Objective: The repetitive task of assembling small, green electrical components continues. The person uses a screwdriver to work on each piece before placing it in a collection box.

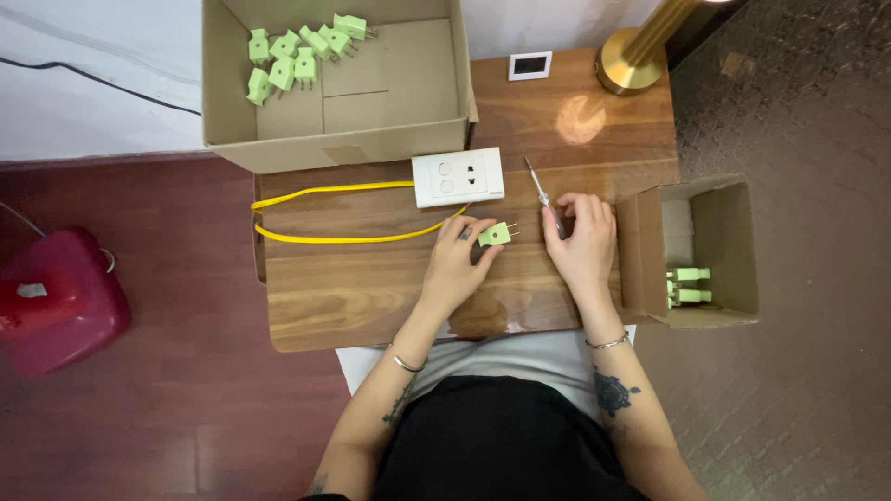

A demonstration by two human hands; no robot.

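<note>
My left hand (457, 264) rests on the wooden table (371, 297) and pinches a small light-green plug (495, 234) at its fingertips. A yellow cable (334, 238) runs from the plug's side in a loop to the left. My right hand (583, 243) lies on the table just to the right, its fingers on the handle of a thin screwdriver (539, 187) whose metal tip points up and left. A white wall socket plate (458, 176) lies just above both hands.
A large open cardboard box (390, 130) at the table's back holds several green plugs (295, 56). A small open box (733, 306) at the right holds a few more. A brass lamp base (629, 67) and a small white device (530, 65) stand at the back right. A red object (56, 301) sits on the floor left.
</note>
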